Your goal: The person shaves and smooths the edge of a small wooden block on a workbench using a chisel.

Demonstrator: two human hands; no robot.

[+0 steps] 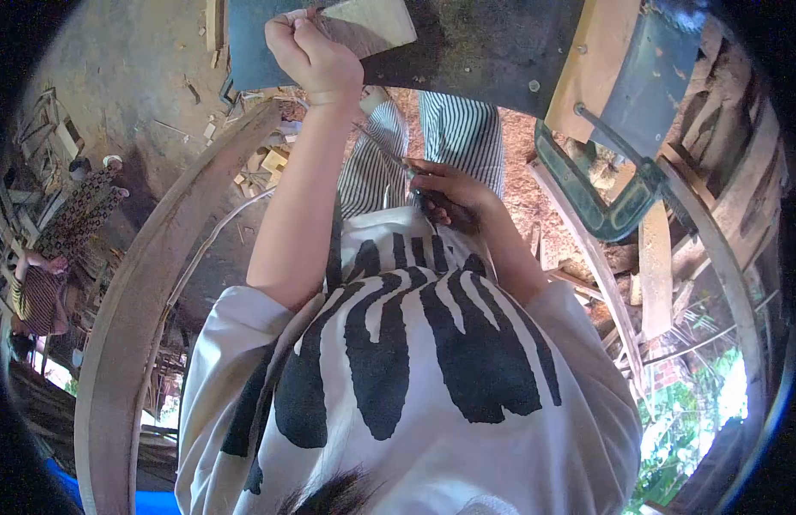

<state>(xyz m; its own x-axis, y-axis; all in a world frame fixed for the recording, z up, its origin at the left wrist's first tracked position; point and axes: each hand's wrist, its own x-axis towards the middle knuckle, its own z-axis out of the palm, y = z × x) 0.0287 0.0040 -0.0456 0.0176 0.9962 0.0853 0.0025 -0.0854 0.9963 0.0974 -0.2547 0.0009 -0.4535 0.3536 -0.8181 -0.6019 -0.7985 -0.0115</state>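
My left hand point(316, 53) is closed at the left end of a flat, pale wooden block point(369, 24), which lies on the dark work surface point(492, 51) at the top of the view. Its thumb and fingers are pressed together by the block's edge. Lower down, in front of my waist, my right hand point(449, 193) is wrapped round a dark, slim tool point(418, 190). A thin rod seems to run from this tool up and to the left; its exact shape is too small to tell.
A green C-clamp point(606, 202) grips a board point(594, 64) at the right. Long curved wooden pieces point(123, 292) stand on both sides. Wood scraps point(273, 161) and shavings point(522, 159) litter the ground. Another person point(42, 296) is at the far left.
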